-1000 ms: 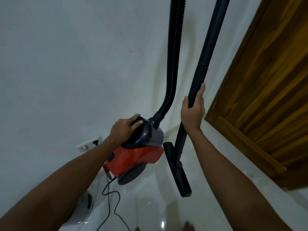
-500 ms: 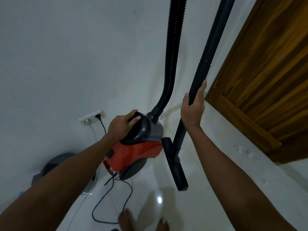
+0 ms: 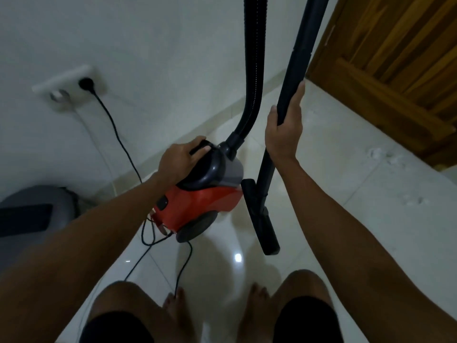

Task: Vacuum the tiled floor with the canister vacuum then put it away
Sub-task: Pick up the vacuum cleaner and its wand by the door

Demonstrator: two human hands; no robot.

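Note:
A red and dark grey canister vacuum [image 3: 197, 206] hangs just above the glossy white tiled floor [image 3: 346, 194]. My left hand [image 3: 181, 162] is closed around its black top handle. A ribbed black hose [image 3: 253, 70] rises from the canister out of the top of the view. My right hand [image 3: 284, 129] grips the black wand [image 3: 299, 58], which stands nearly upright. The black floor nozzle [image 3: 262, 219] at its lower end sits beside the canister. The black power cord [image 3: 118, 134] runs from the canister's rear up to a white wall socket [image 3: 71, 82].
A white wall stands on the left, and a wooden door [image 3: 395, 58] on the right. A grey rounded appliance [image 3: 32, 214] sits at the far left by the wall. Cord loops lie on the tiles near my bare feet [image 3: 212, 310].
The view has tilted down, bringing my feet, the socket and more floor into sight. The canister and wand sit lower and closer to the floor, and both grips are unchanged.

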